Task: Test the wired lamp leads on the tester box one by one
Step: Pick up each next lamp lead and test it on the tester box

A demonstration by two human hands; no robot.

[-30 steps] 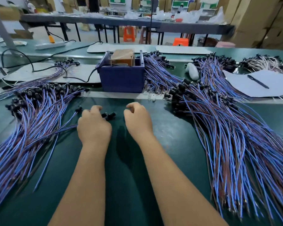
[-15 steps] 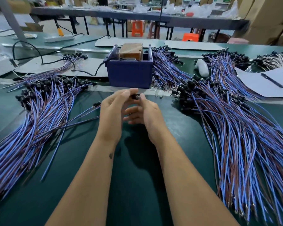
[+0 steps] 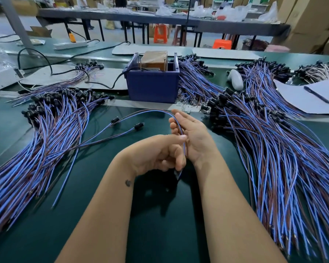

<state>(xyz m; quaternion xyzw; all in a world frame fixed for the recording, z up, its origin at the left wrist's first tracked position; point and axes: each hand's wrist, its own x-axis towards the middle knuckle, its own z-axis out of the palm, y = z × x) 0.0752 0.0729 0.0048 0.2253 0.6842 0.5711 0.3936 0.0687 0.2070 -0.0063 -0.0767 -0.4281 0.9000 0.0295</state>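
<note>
Left hand (image 3: 156,154) pinches one lead (image 3: 146,111) against the half-open right hand (image 3: 192,137); its dangling socket could snag the left pile (image 3: 46,130).

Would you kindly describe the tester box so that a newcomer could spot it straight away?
Look along the far edge of the dark green mat, midway between the two big heaps of blue and brown leads. There stands the tester box, a dark blue open-topped tub with a brown block inside and a black cable entering its left side. It is the only box among the leads.
</note>
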